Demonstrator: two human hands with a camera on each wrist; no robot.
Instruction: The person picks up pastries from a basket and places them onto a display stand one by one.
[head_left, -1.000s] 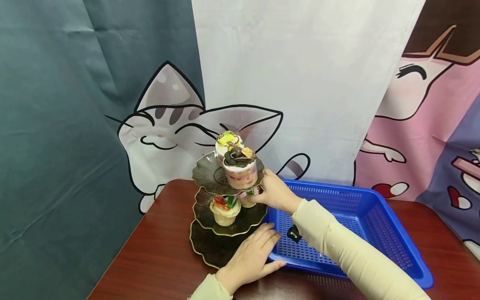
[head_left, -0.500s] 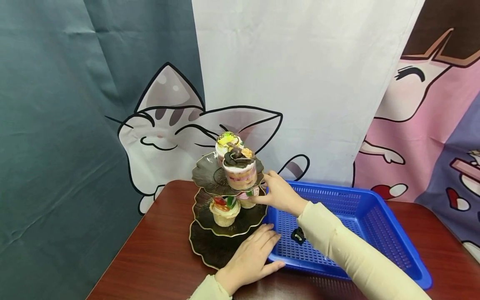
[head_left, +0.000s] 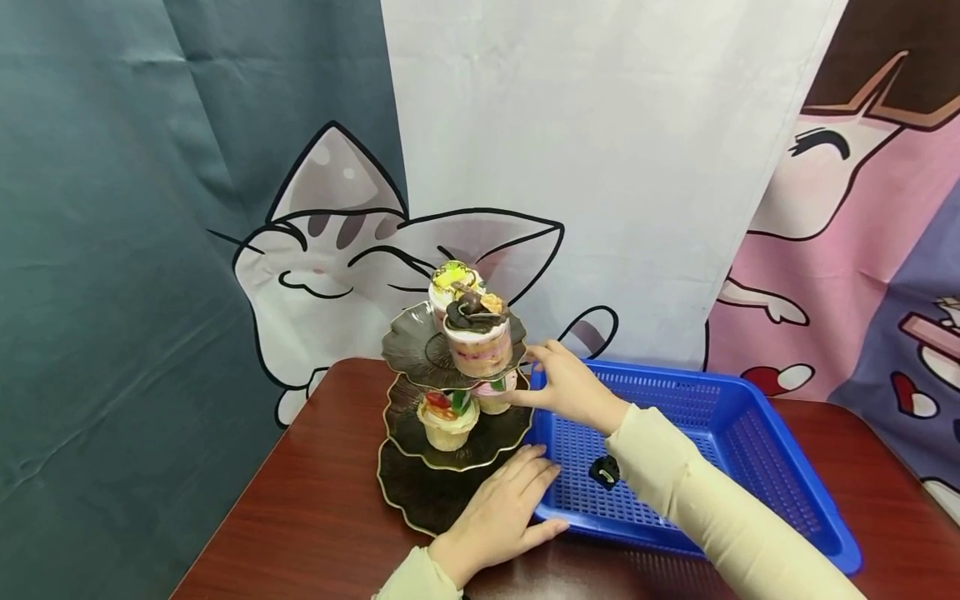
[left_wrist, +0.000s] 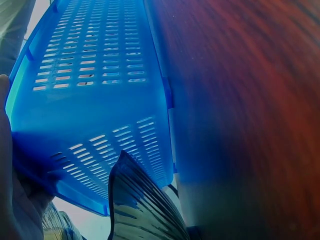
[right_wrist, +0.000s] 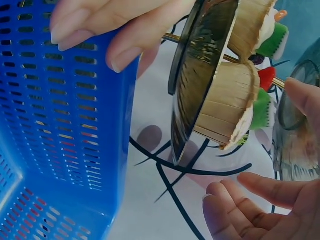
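My right hand (head_left: 576, 385) is beside the right edge of a dark three-tier stand (head_left: 408, 342). In the right wrist view its fingers (right_wrist: 280, 187) are apart, with nothing between them. A pink-topped cupcake (head_left: 495, 398) sits on the middle tier near my fingertips, beside a fruit-topped cupcake (head_left: 447, 429). On the top tier stand a layered dessert cup (head_left: 480, 346) with chocolate topping and, partly hidden behind it, a yellow-topped cup (head_left: 452, 279). My left hand (head_left: 497, 510) rests across the near left corner of a blue plastic basket (head_left: 806, 462), fingers laid over its rim.
Inside the basket lies a small black item (head_left: 604, 472). The bottom tier (head_left: 420, 487) of the stand lies close against the basket's left side. A brown wooden table (head_left: 277, 517) carries both, and a printed curtain (head_left: 622, 150) hangs behind.
My right hand has drawn slightly right, away from the pink-topped cupcake, uncovering more of it. My left hand stays on the basket corner.
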